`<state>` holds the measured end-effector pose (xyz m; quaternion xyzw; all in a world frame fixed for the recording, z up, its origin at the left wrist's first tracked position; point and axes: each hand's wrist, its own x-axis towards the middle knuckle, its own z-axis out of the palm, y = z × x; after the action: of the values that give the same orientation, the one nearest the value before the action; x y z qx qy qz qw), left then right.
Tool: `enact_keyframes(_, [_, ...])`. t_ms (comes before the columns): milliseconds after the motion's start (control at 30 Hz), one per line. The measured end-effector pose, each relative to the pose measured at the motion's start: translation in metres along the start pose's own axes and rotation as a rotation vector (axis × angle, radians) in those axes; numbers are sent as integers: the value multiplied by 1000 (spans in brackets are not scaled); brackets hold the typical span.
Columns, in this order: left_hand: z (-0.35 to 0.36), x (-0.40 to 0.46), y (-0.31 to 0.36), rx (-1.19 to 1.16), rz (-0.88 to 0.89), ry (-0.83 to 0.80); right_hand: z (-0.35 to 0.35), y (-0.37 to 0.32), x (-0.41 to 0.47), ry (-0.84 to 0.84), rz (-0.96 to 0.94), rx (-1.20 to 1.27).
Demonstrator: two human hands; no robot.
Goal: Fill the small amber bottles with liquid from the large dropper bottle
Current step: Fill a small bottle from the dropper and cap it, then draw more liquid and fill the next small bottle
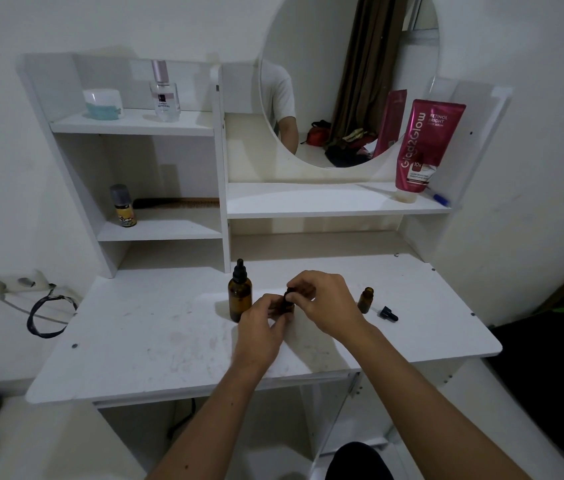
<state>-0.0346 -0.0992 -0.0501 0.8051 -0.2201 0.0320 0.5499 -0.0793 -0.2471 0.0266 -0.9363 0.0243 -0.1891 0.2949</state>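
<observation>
The large amber dropper bottle (239, 295) stands upright on the white desk (156, 337) with its black dropper cap on. Just right of it, my left hand (262, 325) grips a small amber bottle (286, 306), mostly hidden by my fingers. My right hand (322, 299) pinches that bottle's black cap (290, 292) from above. A second small amber bottle (365, 299) stands uncapped further right. Its black dropper cap (387, 313) lies on the desk beside it.
White shelves rise behind the desk with a round mirror (342, 81). A pink tube (424, 147), a perfume bottle (164, 93), a white jar (103, 103), a small spray bottle (123, 206) and a comb (180, 203) sit on them. A black cable (45, 313) hangs at the left.
</observation>
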Motion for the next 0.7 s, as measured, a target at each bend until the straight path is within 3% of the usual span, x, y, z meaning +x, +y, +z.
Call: enact_keyframes(700, [1,0,-1,12,-12,8,6,1,1,19,4,9])
